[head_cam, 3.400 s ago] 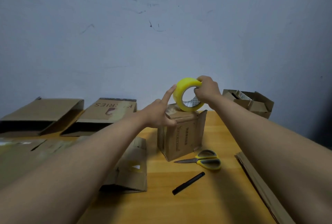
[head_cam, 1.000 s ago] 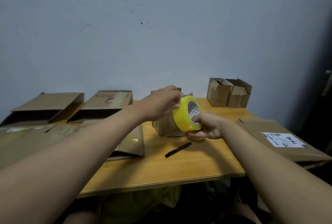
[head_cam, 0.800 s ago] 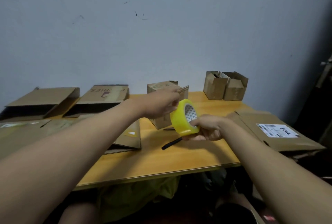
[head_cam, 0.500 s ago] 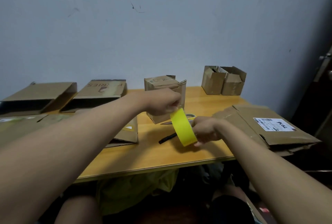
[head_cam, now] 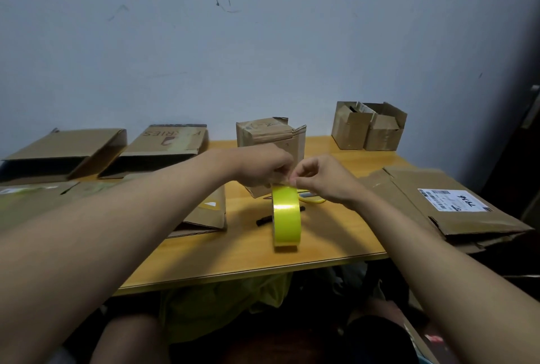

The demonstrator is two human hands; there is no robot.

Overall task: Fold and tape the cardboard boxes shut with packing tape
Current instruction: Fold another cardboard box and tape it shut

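Both hands, left (head_cam: pixel 264 166) and right (head_cam: pixel 323 178), pinch the top of the yellow packing tape roll (head_cam: pixel 286 216); below this grip the roll hangs over the desk (head_cam: pixel 233 255).

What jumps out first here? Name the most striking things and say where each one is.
The bright yellow tape roll stands out at the centre, seen edge-on over the wooden table, with the left hand and right hand both pinching at its top. Right behind the hands stands a small cardboard box. Flattened cardboard with a white shipping label lies at the table's right edge.
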